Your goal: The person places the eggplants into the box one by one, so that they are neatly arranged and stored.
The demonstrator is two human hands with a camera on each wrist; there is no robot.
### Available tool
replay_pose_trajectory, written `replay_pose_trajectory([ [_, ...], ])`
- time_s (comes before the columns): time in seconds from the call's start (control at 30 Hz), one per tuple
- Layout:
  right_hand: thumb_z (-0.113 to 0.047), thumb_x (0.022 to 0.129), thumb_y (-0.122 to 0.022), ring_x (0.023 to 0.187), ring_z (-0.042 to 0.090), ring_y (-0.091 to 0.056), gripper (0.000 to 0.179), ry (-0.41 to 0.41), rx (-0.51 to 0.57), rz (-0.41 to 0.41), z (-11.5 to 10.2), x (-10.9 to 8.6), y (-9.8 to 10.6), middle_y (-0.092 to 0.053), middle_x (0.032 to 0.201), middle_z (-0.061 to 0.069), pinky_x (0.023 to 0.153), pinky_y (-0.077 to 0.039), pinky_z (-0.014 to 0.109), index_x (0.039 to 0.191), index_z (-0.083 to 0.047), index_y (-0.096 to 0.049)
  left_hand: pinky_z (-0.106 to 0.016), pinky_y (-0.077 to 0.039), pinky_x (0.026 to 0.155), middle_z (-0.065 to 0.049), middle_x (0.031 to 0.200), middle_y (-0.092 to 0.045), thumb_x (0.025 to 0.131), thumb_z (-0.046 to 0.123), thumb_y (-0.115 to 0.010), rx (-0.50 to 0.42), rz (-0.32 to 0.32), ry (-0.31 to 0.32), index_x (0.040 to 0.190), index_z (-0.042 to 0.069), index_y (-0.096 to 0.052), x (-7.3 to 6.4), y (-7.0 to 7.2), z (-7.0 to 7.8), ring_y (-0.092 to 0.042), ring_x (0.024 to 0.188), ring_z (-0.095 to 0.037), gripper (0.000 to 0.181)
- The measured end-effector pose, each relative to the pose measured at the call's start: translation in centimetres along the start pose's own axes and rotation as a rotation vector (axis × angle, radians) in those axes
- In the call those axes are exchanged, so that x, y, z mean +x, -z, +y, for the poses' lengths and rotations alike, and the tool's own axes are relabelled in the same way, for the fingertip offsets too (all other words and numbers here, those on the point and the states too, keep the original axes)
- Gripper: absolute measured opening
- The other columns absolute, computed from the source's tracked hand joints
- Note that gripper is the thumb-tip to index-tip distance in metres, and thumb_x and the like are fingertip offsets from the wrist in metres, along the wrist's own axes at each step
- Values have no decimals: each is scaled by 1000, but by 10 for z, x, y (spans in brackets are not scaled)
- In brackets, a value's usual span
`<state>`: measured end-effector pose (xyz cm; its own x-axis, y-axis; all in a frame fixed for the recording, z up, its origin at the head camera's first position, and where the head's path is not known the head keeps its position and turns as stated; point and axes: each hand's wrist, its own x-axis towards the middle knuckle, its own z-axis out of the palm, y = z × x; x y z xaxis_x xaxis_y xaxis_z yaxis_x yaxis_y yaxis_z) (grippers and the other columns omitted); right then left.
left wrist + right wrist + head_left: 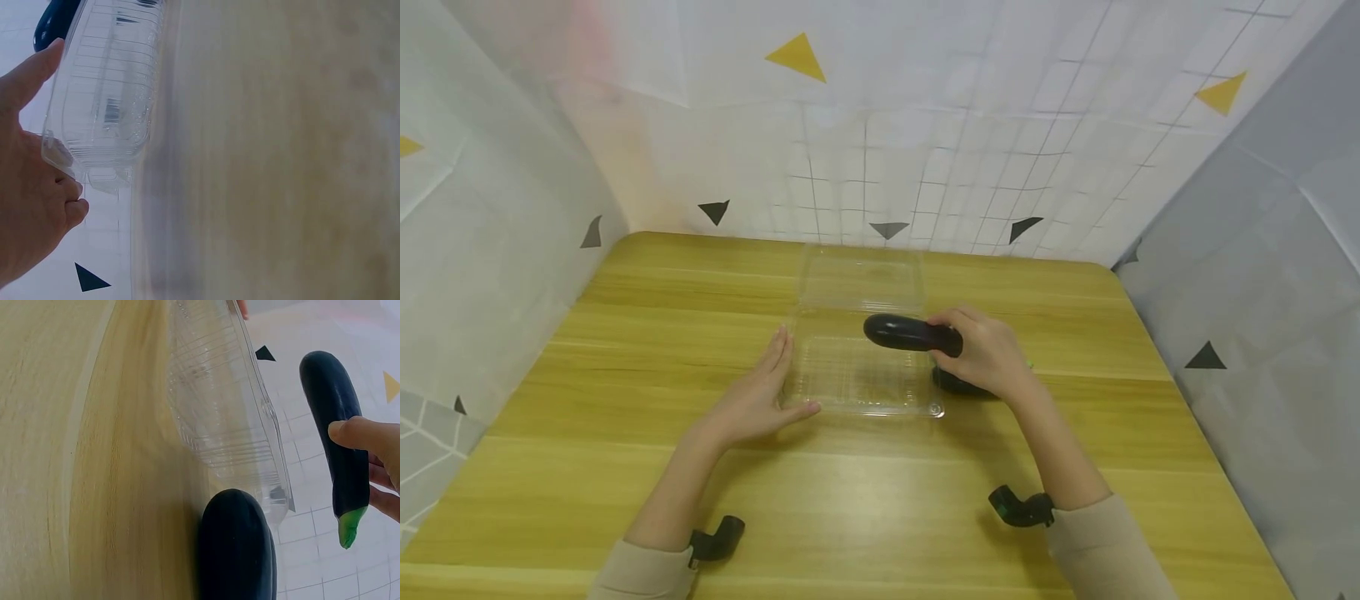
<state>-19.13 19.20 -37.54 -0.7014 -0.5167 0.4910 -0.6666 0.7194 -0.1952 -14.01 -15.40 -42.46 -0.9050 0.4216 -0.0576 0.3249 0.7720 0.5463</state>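
My right hand (988,350) grips a dark eggplant (897,332) and holds it in the air over the right part of a clear plastic clamshell box (865,410). The green stem end of this eggplant shows in the right wrist view. The box stands on the table with its lid (861,279) folded back, away from me. At the box's left side my left hand (752,408) touches the wall with straight fingers, its thumb spread by the front left corner. More dark eggplant (236,550) lies on the table right of the box, partly hidden under my right hand in the head view.
The wooden table (865,508) has a back edge that meets a white sheet wall (887,167) with grid lines and triangles. Similar sheets stand at the left and right. A black camera mount sits on each wrist.
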Motion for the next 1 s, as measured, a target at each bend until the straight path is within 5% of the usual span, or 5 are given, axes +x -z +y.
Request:
replay_pose_trajectory([
  [1.0, -18, 69, -87, 75, 18, -64, 43, 45, 34, -3, -9, 25, -19, -67, 98, 3, 60, -52, 33, 107, -9, -69, -50, -20, 113, -11, 159, 16, 86, 60, -61, 1, 9, 0, 153, 2, 5, 0, 0, -1, 3, 146, -28, 110],
])
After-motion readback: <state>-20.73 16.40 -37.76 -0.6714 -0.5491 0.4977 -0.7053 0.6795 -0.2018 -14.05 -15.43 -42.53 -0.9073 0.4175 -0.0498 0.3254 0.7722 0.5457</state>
